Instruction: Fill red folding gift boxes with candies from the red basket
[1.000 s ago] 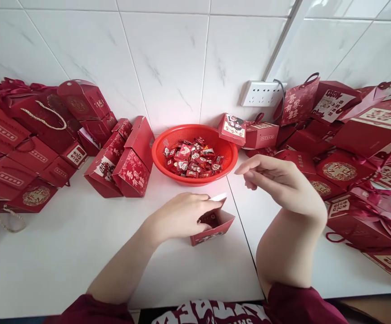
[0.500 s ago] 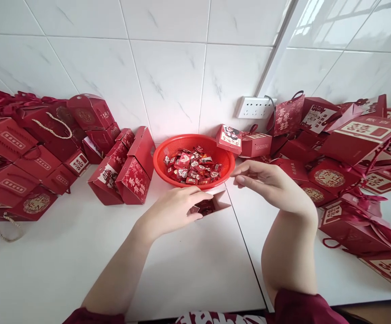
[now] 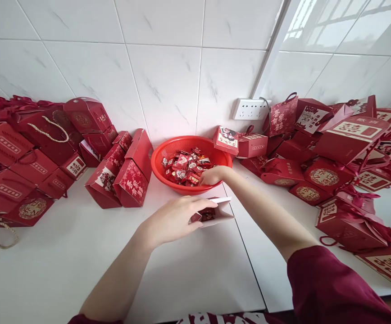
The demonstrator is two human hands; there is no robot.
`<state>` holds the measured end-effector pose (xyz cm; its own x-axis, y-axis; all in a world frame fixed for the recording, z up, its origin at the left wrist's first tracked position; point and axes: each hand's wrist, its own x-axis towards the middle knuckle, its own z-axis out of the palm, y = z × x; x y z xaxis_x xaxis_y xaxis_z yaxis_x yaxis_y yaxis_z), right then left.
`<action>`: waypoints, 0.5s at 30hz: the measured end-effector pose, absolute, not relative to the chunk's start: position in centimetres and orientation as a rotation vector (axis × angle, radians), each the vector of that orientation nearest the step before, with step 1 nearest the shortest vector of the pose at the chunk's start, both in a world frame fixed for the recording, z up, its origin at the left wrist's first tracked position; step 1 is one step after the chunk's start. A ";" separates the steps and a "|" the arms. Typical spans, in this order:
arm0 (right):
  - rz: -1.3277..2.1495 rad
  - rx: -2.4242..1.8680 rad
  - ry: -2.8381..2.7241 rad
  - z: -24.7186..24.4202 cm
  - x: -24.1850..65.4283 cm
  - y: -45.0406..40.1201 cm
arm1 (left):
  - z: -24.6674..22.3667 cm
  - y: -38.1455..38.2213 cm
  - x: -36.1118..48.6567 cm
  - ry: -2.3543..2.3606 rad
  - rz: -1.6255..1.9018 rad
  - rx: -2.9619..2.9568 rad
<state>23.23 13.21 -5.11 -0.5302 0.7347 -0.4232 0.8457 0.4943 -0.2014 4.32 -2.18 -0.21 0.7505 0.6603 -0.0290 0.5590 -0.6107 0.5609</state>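
While the right hand (image 3: 214, 175) dips over the near right rim of the red basket (image 3: 175, 144), its fingertips down among the wrapped sweets (image 3: 182, 164), the left hand (image 3: 173, 218) stays on this side of that basket, thumb and fingers clamped across the mouth of an open box (image 3: 221, 212). From where I stand, the two hands are apart, and I cannot tell whether the right one has closed on a sweet, since its fingertips are hidden. The open box sits just in front of the basket, its pale flaps spread towards the right, and some dark red wrapped pieces (image 3: 209, 215) show inside it. Just left of the basket, two tall boxes (image 3: 133, 180) stand side by side on the white bench (image 3: 182, 270); farther left of it rises a heap of red gift boxes (image 3: 33, 166), one with a rope handle (image 3: 48, 130). At the basket's right rear edge there's a small tilted box (image 3: 226, 140) with a printed lid, and beyond that, right of the basket, a second pile of boxes (image 3: 330, 173) spreads along the bench, some tied with ribbon. Behind and right of the basket, a white socket strip (image 3: 249, 109) is fixed to the tiled wall (image 3: 165, 81).
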 end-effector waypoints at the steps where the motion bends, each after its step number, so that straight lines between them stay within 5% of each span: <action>1: -0.554 1.345 2.467 -5.4 23.1 13.6 | -0.2 -2.1 4.3 0.914 0.244 2.393; 15: -0.489 1.420 2.346 -7.4 21.4 15.8 | 1.0 -3.1 2.4 1.117 0.169 2.420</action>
